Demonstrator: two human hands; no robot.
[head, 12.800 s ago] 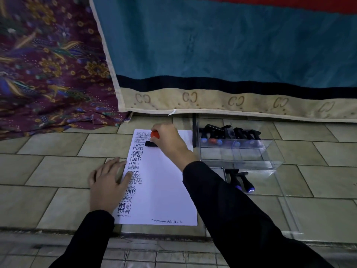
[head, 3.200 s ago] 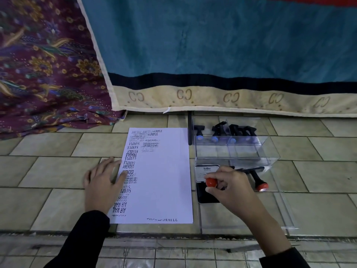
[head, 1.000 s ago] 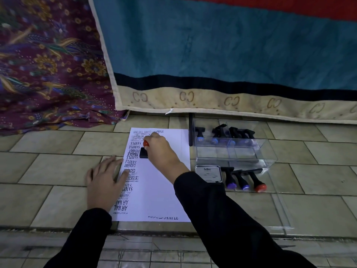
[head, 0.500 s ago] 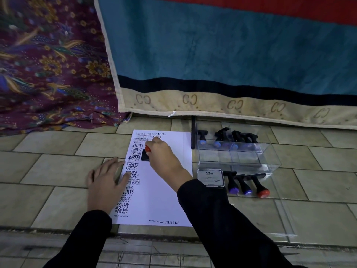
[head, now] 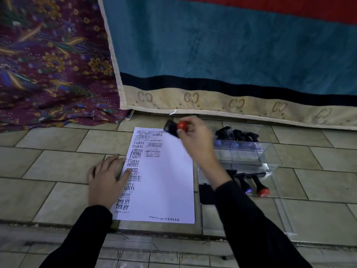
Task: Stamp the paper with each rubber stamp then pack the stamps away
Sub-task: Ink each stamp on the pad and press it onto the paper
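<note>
1. Right hand (head: 195, 140): your grip is closed on a red-knobbed rubber stamp (head: 176, 127), with the fingers pinching the knob. The stamp is tilted, black base to the left, and blurred. You hold it over the far right corner of the paper.
2. Left hand (head: 108, 180): your grip is wide, fingers straight and spread. The palm lies flat across the paper's left edge and the tile beside it.
3. Paper (head: 166, 180): a white sheet lying flat on the tiled floor (head: 58, 171) between your two hands. Prints run down its left margin and across its far end; SAMPLE, FRAGILE, AMENDED and AIR MAIL can be read.
4. Clear box (head: 270, 157): it stands just right of the paper's far half. Blue-knobbed stamps (head: 234, 146) with black bodies sit inside along its far wall.
5. Ink pad (head: 206, 193): black, beside the paper's right edge, partly hidden by your right forearm.
6. Loose stamps: a blue-tipped stamp (head: 245, 187) and a red-tipped stamp (head: 261, 190) lie side by side just in front of the clear box.
7. Backdrop: a teal blanket (head: 212, 45) with a beige border, and a purple floral cloth (head: 48, 64) to its left.
</note>
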